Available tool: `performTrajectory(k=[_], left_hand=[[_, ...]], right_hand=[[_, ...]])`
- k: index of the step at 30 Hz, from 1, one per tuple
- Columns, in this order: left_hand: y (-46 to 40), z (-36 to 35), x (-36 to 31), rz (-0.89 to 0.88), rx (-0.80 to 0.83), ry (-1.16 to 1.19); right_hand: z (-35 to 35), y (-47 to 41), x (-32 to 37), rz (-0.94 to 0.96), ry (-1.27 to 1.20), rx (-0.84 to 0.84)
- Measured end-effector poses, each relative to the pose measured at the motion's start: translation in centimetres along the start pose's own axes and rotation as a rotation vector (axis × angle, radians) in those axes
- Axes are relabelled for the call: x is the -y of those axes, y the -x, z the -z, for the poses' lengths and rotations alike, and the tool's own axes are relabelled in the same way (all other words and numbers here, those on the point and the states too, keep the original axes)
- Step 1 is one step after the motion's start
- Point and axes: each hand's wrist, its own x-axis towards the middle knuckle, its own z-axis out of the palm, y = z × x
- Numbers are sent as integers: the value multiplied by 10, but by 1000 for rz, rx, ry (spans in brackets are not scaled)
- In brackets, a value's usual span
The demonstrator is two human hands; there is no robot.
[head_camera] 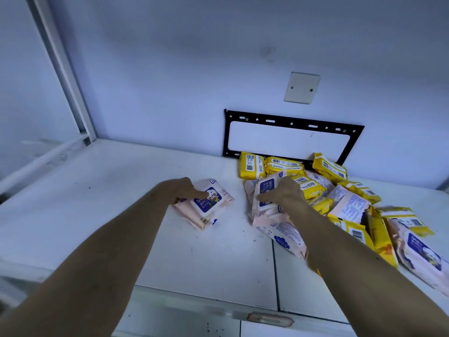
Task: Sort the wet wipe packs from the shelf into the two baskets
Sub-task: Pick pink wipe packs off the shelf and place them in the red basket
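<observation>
A pile of wet wipe packs lies at the right of the white shelf (121, 203): several yellow packs (283, 165) at the back and several pink packs with blue labels among them. My left hand (181, 189) grips a pink pack (209, 203) that lies apart from the pile, thumb on its blue label, with another pink pack under it. My right hand (284, 193) grips an upright pink pack (264, 190) at the pile's left edge. Another pink pack (284, 233) lies flat below it. No basket is in view.
A black metal bracket (291, 122) is fixed to the back wall behind the pile, with a white cover plate (302, 87) above it. A white upright post (63, 69) stands at the shelf's left rear corner. The shelf's front edge (194, 300) runs below my arms.
</observation>
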Motion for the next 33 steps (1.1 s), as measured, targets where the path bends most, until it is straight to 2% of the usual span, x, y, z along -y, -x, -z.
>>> performTrajectory(k=[8,12,18,26,33], left_hand=[[26,-14,15,3,-67,284],[58,-19,26,-7,-135,406],[129,-27,67,19,-199,744],[261,-86,169,-17,-501,1213],[405,-141,259,191,-843,1335]], right_hand=[[0,1,9,13,-301,127],[-7,15,18,60,-482,308],[-34,44,34,173,-550,607],[-106,147,68,354,-453,963],[-187,290,85,458,-357,1196]])
